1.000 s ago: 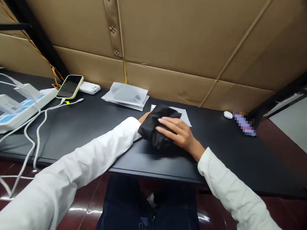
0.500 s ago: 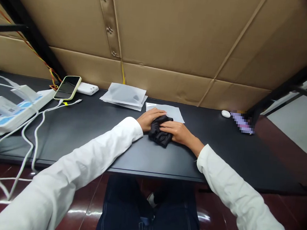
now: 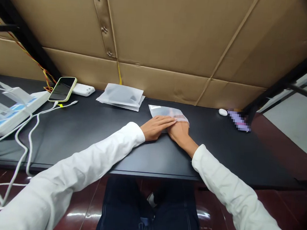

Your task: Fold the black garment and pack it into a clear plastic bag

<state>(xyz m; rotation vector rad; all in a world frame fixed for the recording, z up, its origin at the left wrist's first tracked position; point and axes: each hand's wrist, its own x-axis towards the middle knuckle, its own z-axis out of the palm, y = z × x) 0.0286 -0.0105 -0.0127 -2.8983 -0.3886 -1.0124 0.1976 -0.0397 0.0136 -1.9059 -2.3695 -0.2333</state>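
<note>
A frosted plastic bag (image 3: 167,111) with a small white label lies flat toward the back of the desk. My right hand (image 3: 180,133) reaches into its near, open edge, and skin tone shows faintly through the plastic. How those fingers are bent, and whether they hold anything, is hidden. My left hand (image 3: 156,127) rests palm down at the bag's near edge. Its fingers are stretched out to the right, the tips lying over the bag and by my right hand. The black cloth from the earlier frame cannot be seen.
A stack of frosted bags (image 3: 123,95) lies left of my hands. Farther left are a phone (image 3: 62,89), a white power bank (image 3: 83,89), a power strip (image 3: 23,110) and loose white cables (image 3: 31,133). A small white case (image 3: 223,112) sits at right. Cardboard (image 3: 159,41) closes off the back.
The black cloth under both hands has gone out of sight. My right hand has moved into the bag's open edge. My left hand has shifted slightly right and nearer, its fingers now stretched out.
</note>
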